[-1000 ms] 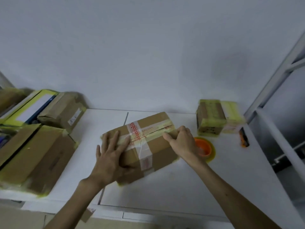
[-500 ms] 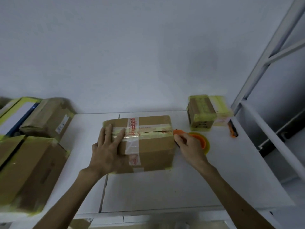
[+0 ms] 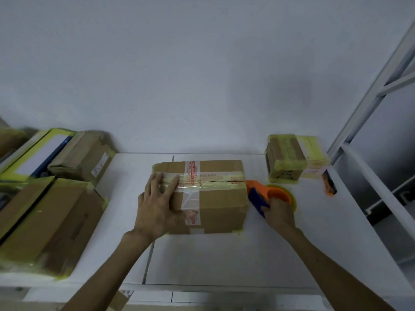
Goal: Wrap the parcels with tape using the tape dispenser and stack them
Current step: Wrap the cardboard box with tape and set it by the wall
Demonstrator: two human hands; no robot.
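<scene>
A brown cardboard parcel (image 3: 215, 198) with clear and red-printed tape across its top lies in the middle of the white table (image 3: 224, 254). My left hand (image 3: 159, 205) rests flat on the parcel's left end, fingers spread over the tape. My right hand (image 3: 278, 212) grips the orange and blue tape dispenser (image 3: 260, 196), which sits on the table against the parcel's right side. Its yellowish tape roll shows behind my fingers.
A small yellow-taped parcel (image 3: 285, 158) stands at the back right, with an orange utility knife (image 3: 329, 182) beside it. Several larger boxes (image 3: 51, 212) are piled at the left. A white metal rack (image 3: 370, 153) borders the right side.
The parcel was turned square to the table edge. My right hand left the parcel's right end and took hold of the tape dispenser. My left hand stayed on the parcel.
</scene>
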